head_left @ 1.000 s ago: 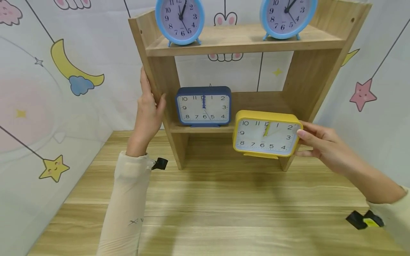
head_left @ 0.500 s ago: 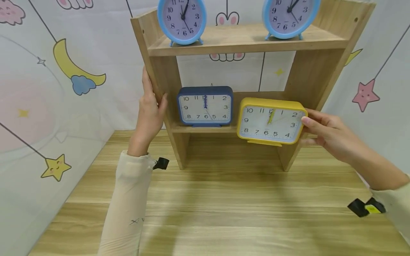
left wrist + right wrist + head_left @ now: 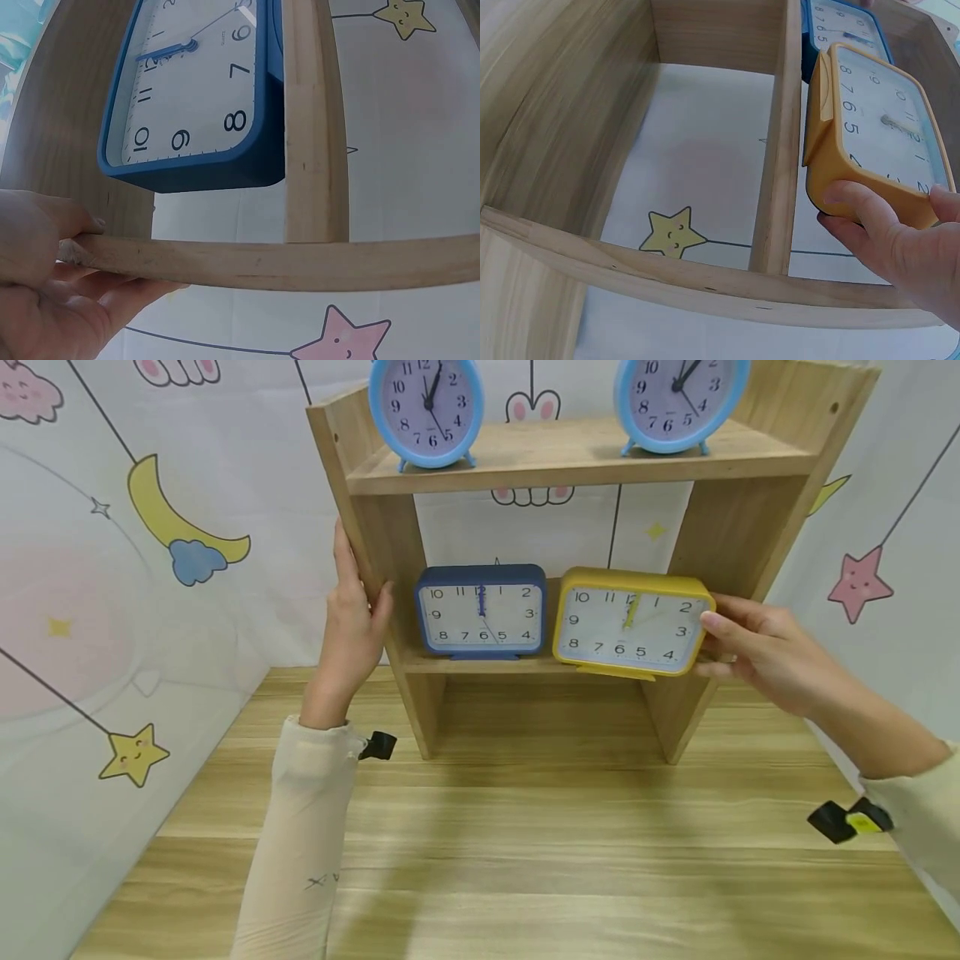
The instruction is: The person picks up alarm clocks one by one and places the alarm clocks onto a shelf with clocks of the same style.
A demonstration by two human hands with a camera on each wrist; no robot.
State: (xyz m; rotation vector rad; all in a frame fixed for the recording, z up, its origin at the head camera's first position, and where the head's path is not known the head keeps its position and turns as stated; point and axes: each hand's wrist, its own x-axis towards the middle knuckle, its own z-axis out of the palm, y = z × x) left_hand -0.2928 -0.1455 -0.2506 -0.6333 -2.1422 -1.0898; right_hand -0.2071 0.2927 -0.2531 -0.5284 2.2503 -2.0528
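My right hand (image 3: 757, 647) grips the right end of a yellow rectangular clock (image 3: 632, 625), thumb near the front and fingers behind. The clock is slightly tilted, at the front edge of the middle shelf, beside a blue rectangular clock (image 3: 482, 612) that stands upright there. In the right wrist view the yellow clock (image 3: 881, 127) has its base beside the shelf board; I cannot tell whether they touch. My left hand (image 3: 351, 618) holds the left side panel of the wooden shelf (image 3: 577, 474). In the left wrist view, thumb and fingers lie on either side of the panel edge (image 3: 225, 262).
Two round light-blue alarm clocks, a left one (image 3: 426, 410) and a right one (image 3: 681, 402), stand on the top shelf. The shelf unit rests on a wood-grain table (image 3: 510, 843). A white cloth backdrop (image 3: 202, 627) with printed stars and moons hangs around it.
My right hand has raised the yellow clock from below the middle shelf's edge to beside the blue clock. My left hand keeps its hold on the side panel.
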